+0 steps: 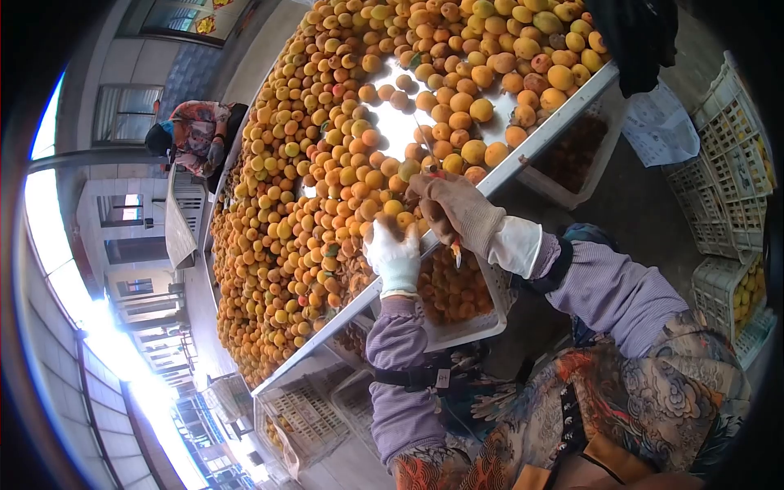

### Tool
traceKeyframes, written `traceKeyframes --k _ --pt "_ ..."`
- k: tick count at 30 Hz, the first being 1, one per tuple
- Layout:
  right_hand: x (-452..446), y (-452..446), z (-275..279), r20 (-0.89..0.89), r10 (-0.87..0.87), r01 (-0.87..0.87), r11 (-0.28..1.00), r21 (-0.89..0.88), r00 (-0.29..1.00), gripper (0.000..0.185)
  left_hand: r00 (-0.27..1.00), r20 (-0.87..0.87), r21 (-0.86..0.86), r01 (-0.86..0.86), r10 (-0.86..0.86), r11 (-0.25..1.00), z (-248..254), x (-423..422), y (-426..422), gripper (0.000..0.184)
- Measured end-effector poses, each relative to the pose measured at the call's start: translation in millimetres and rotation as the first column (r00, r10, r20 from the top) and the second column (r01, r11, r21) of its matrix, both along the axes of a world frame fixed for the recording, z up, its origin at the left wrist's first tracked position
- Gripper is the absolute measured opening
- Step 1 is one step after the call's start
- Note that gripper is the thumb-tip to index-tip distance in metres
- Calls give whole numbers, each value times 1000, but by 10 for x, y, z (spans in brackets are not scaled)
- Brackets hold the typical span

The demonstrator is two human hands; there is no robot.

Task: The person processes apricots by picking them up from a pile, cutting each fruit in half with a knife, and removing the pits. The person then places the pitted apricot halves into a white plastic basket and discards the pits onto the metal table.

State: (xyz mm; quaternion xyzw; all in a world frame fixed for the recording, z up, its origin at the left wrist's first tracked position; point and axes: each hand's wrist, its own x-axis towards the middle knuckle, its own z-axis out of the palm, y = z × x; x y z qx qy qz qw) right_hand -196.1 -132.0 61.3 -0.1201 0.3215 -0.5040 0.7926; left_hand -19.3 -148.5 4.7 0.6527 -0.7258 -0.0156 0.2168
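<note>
Many orange-yellow apricots cover a metal-edged table. At the near edge my left hand, in a white glove with stained fingertips, has its fingers curled round an apricot. Just to its right my right hand, in a brownish stained glove, is closed on a small tool, of which thin orange and metal parts show. The two hands are close together above the table's rim. Below them stands a white crate holding darker orange fruit pieces.
Another white crate with dark fruit stands under the edge at right. Slatted crates are stacked at far right, and more crates stand at lower left. Across the table is another person. Something black hangs over the top right corner.
</note>
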Motion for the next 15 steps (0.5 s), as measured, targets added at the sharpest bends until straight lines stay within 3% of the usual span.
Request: traceKeyframes --k 2,4,5,6,7,8,10,11,12,15 --pt "24 7 -25 -42 40 -41 999 -20 998 23 994 -100 -34 47 -50 998 8 26 6 40" --pt "34 40 -48 21 29 -29 1000 -6 999 20 914 -377 -143 103 -150 984 39 54 22 37" --pt "43 58 -29 -33 56 -58 998 -34 998 18 733 -664 -74 132 -148 988 141 3 61 36" --pt "58 72 -3 -86 86 -92 994 -61 993 21 619 -786 110 150 -6 983 290 12 169 36" --pt "73 84 37 -146 95 -102 994 -47 985 21 491 -870 66 177 -30 982 372 16 238 36" --pt "110 85 8 -144 107 -115 992 -50 984 21 353 -934 17 196 -54 981 413 33 305 37" --pt "179 92 -27 -110 158 -170 980 -106 981 22 289 -956 7 187 -48 982 443 74 471 39" --pt "177 127 -2 -274 188 -230 964 -131 943 21 194 -981 15 199 -24 980 462 97 567 39" --pt "230 136 -34 -277 201 -244 961 -132 940 21 97 -995 20 214 -1 977 457 121 646 40" --pt "389 211 -108 -243 314 -343 936 -85 918 24 95 -995 44 144 31 989 332 224 834 44"
